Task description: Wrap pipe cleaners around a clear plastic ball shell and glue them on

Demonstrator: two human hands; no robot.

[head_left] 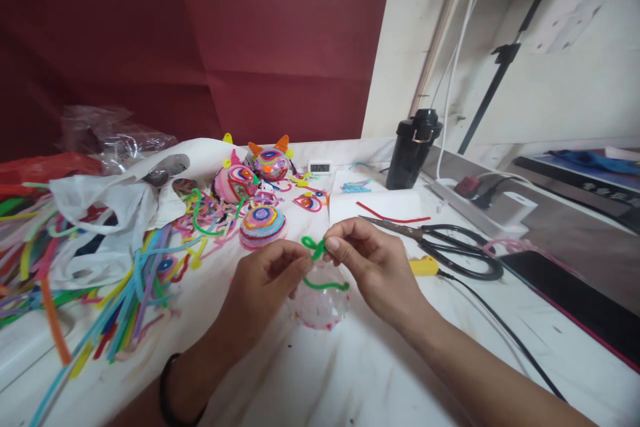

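Note:
Between my hands is a green pipe cleaner [319, 251], bent into small loops. My left hand [265, 290] pinches its left side with thumb and forefinger. On the other side my right hand [375, 270] pinches it between closed fingertips. Below stands a clear plastic dome [320, 313] with small coloured specks at its rim. A curved green length [325, 287] lies across the dome's upper part; I cannot tell whether it joins the piece in my fingers. Just behind my left hand sits a half ball [263, 227] covered in coloured rings.
Black scissors [440, 240] lie to the right, by a yellow-handled tool [424, 267] with a black cable. A phone [575, 300] rests at far right. Loose pipe cleaners [135, 293] are heaped left. Decorated balls [273, 163] and a black cup [411, 150] stand behind.

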